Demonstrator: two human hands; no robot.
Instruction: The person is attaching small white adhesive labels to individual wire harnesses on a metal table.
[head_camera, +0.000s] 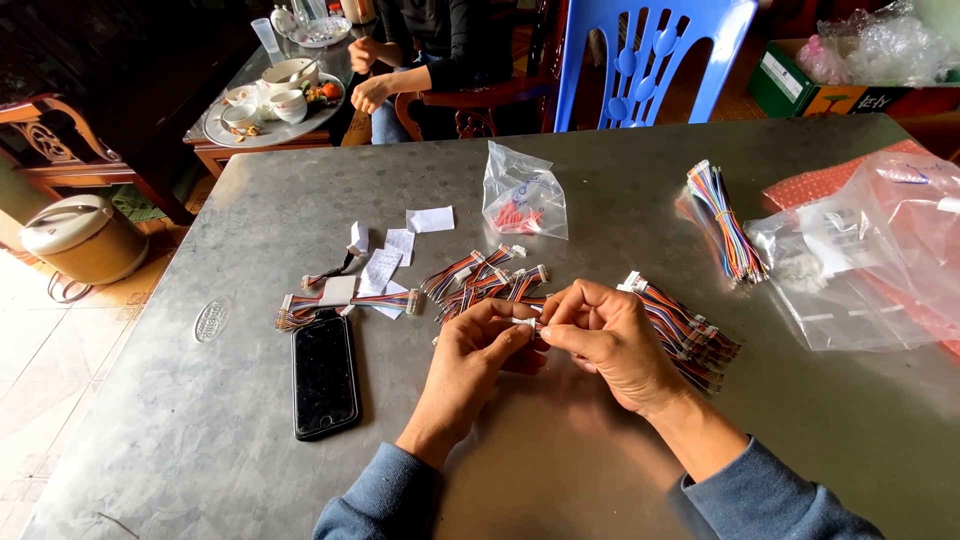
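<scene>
My left hand (478, 352) and my right hand (610, 338) meet over the metal table (560, 460), fingertips pinched together on a small white connector (527, 324) of a multicoloured wire harness. A loose heap of similar short harnesses (480, 275) lies just beyond my fingers. A stacked pile of harnesses (690, 335) sits right of my right hand. Both sleeves are blue.
A black phone (323, 375) lies left of my left hand, with paper slips (385, 262) and another harness (345, 300) beyond it. A small bag of red parts (522, 195), a tied wire bundle (725, 220) and clear plastic bags (870, 260) lie farther off. Behind: a blue chair (650, 55), a seated person (430, 50).
</scene>
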